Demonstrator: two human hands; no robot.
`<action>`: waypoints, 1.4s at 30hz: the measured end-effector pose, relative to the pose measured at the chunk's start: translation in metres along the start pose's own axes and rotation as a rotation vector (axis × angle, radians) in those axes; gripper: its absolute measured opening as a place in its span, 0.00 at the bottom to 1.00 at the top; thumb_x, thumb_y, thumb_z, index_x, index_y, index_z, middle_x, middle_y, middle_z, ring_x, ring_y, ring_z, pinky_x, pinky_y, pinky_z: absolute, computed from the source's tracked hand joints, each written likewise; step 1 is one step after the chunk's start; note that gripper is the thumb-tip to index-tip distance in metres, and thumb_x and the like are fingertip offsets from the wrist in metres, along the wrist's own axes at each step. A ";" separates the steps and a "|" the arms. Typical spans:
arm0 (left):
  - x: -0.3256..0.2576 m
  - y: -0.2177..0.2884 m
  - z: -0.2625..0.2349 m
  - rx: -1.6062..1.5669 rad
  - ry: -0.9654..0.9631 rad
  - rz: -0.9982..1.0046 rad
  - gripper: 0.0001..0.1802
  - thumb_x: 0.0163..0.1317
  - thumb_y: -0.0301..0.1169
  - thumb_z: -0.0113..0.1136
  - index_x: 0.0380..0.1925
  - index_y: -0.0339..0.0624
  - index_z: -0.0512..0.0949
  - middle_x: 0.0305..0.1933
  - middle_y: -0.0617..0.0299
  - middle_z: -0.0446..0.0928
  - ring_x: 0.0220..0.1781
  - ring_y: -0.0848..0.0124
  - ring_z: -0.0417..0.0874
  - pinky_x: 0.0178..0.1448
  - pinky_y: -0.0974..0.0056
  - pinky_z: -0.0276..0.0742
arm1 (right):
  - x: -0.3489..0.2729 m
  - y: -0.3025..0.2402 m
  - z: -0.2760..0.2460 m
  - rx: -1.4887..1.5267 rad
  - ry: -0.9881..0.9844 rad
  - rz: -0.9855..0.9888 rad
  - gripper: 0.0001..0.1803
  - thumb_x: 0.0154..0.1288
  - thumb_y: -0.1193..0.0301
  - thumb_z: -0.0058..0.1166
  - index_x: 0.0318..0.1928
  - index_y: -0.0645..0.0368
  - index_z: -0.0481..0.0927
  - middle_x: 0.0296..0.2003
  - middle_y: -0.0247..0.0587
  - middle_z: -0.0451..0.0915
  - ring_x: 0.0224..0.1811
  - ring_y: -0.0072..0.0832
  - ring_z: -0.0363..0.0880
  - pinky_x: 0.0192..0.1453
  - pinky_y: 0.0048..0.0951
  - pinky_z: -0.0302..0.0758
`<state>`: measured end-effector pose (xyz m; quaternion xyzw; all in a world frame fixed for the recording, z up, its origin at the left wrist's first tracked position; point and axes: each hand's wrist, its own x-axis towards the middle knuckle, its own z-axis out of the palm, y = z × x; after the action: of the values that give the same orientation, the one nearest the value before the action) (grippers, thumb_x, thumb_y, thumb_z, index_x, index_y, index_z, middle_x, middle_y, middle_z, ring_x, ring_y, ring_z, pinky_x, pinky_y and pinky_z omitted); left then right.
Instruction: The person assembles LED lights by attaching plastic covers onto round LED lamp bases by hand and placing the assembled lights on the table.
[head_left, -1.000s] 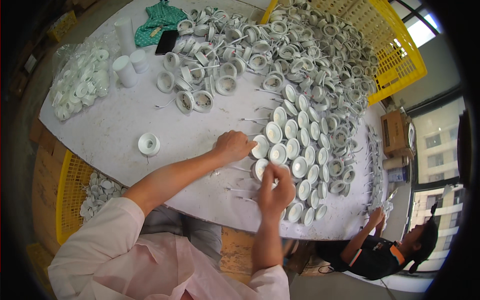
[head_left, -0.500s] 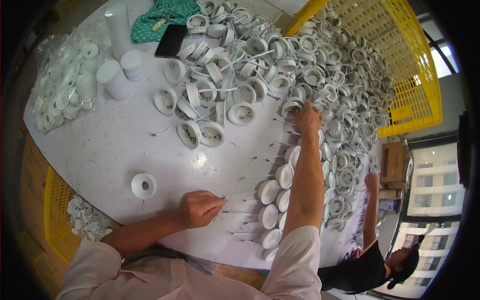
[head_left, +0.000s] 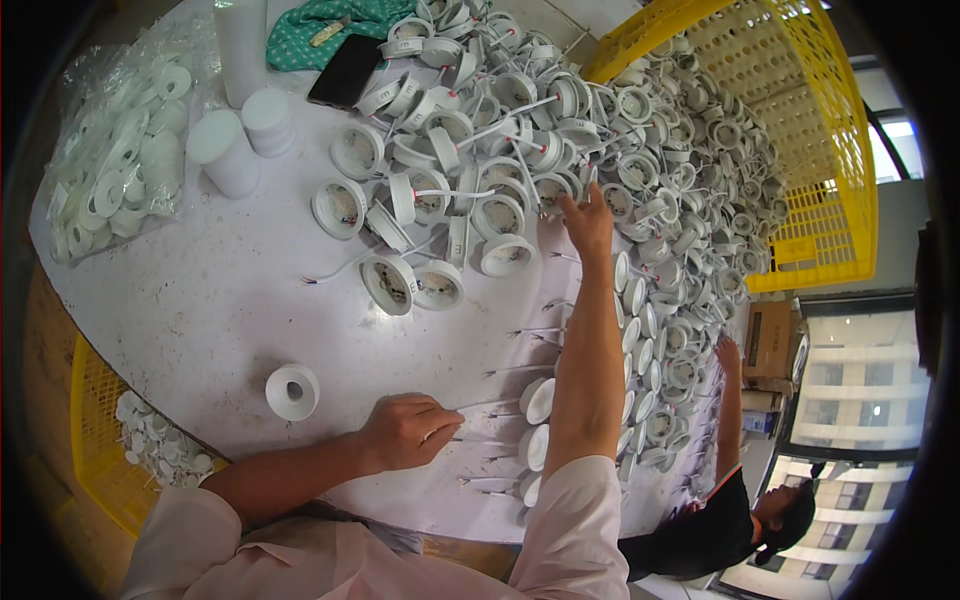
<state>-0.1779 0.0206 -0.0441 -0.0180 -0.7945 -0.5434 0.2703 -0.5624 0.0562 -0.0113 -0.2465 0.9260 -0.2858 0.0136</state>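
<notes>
- Change, right hand [head_left: 588, 222]: one second ago it worked over the rows of downlights [head_left: 533, 445]; it has since reached forward to the loose heap of downlight housings [head_left: 690, 140].
- Change, left hand [head_left: 410, 432]: it has drawn back from the lamp rims to the wire ends on the left of the rows.
- Significance: as I judge it from here, handling has passed from the arranged rows to the unsorted stock; the rows are left standing.
- Right hand, state: thumb and forefinger parted, fingertips against a downlight housing [head_left: 550, 190] at the heap's near edge. Whether the rim is gripped cannot be told.
- Left hand, state: fingers curled nearly closed, low over the table. The tip of a lamp wire [head_left: 490, 404] meets the fingertips; a firm pinch cannot be confirmed.
- Location of work: the rows lie between the left hand and the heap, partly hidden by the right forearm. A single white lamp cup [head_left: 293, 391] stands well apart, beyond the left forearm.
</notes>
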 end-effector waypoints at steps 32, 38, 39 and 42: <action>0.003 0.069 -0.025 0.234 0.185 0.254 0.24 0.50 0.29 0.68 0.49 0.34 0.76 0.55 0.46 0.77 0.55 0.54 0.79 0.60 0.52 0.73 | -0.292 -0.101 -0.096 0.190 0.378 0.018 0.10 0.66 0.67 0.55 0.32 0.61 0.78 0.24 0.39 0.80 0.24 0.22 0.79 0.30 0.25 0.73; -0.027 0.104 -0.035 0.300 -0.001 0.279 0.30 0.46 0.43 0.73 0.44 0.33 0.77 0.47 0.47 0.80 0.48 0.57 0.83 0.56 0.52 0.74 | -0.420 -0.140 -0.056 0.452 0.443 0.046 0.04 0.59 0.78 0.62 0.30 0.63 0.79 0.24 0.31 0.76 0.26 0.15 0.71 0.31 0.19 0.68; -0.038 0.104 -0.037 0.306 -0.010 0.289 0.30 0.46 0.43 0.73 0.44 0.33 0.77 0.47 0.47 0.80 0.48 0.57 0.83 0.56 0.52 0.74 | -0.429 -0.141 -0.052 0.462 0.454 0.048 0.04 0.59 0.78 0.62 0.30 0.63 0.79 0.24 0.31 0.76 0.26 0.15 0.71 0.31 0.19 0.68; -0.060 0.105 -0.036 0.182 -0.016 0.284 0.25 0.45 0.40 0.74 0.38 0.35 0.78 0.29 0.55 0.79 0.31 0.57 0.81 0.40 0.56 0.76 | -0.453 -0.141 -0.046 0.728 0.297 0.080 0.04 0.55 0.79 0.64 0.30 0.63 0.81 0.21 0.31 0.71 0.24 0.18 0.67 0.31 0.21 0.66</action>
<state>-0.0782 0.0480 0.0277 -0.1099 -0.8321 -0.4254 0.3385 -0.1088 0.1901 0.0507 -0.1453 0.7650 -0.6271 -0.0230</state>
